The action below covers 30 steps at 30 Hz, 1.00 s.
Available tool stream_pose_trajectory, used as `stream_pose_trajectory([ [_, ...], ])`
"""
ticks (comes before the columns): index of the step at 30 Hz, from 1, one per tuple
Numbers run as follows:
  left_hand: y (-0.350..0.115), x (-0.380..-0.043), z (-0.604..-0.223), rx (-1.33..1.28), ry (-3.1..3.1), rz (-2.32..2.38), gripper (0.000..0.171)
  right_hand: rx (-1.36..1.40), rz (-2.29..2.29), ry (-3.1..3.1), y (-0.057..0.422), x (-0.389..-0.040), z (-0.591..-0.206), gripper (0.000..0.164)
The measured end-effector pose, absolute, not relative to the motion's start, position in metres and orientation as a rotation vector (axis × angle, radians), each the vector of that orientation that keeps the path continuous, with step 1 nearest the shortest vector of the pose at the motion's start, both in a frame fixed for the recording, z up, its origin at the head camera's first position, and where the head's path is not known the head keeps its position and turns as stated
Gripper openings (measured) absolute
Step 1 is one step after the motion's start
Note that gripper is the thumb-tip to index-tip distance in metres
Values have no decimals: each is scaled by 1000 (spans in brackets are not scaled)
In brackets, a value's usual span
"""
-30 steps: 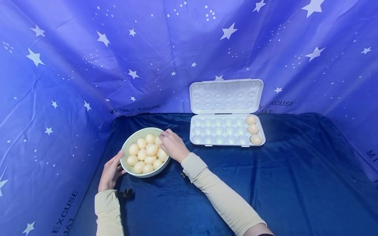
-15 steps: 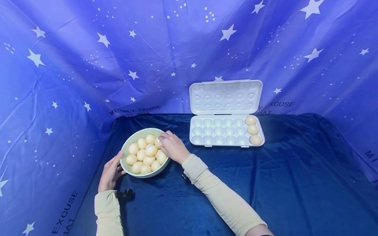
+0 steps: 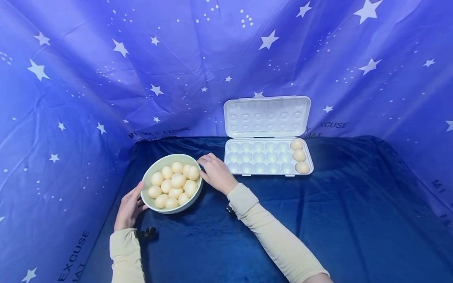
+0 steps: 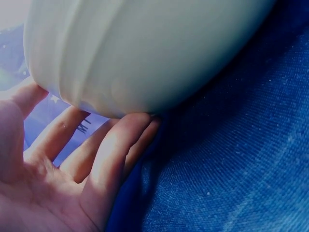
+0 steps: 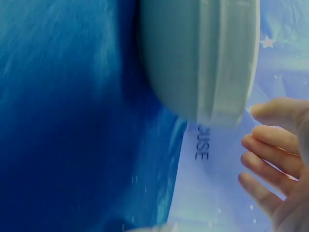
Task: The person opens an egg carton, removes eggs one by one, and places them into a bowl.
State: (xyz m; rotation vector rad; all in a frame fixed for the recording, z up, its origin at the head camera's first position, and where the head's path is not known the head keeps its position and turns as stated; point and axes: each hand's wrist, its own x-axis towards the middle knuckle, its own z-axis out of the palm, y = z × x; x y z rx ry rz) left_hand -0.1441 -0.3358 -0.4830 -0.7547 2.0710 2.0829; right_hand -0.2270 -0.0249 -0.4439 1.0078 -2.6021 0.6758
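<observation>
A pale green bowl [image 3: 150, 170] heaped with pale eggs [image 3: 178, 181] stands at the left on the dark blue cloth. My left hand [image 3: 128, 208] steadies its left side. In the left wrist view, spread fingertips touch the lower outside, and the thumb [image 4: 31, 94] rests by the rim. My right hand [image 3: 219, 173] is at the right rim with nothing in its grasp; its fingers are loosely bent in the right wrist view. Behind to the right lies an opened egg box [image 3: 247, 173], its rightmost column holding three eggs [image 3: 299, 155].
The box's raised white lid [image 3: 267, 117] leans back by the blue starry curtain [image 3: 212, 51]. More curtain rises on the left. Dark blue velvety cloth [image 3: 247, 243] covers the table.
My right hand has drawn back from the eggs to the bowl's right rim. An egg it partly covered now shows fully on the right of the heap. The left hand stays at the bowl.
</observation>
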Motion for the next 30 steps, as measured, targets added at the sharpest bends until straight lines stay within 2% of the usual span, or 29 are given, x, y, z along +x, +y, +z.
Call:
stream_pose_trajectory([
  [30, -335, -143, -481, -755, 2053, 2082, 75, 595, 825, -2675, 110, -227, -452, 28],
])
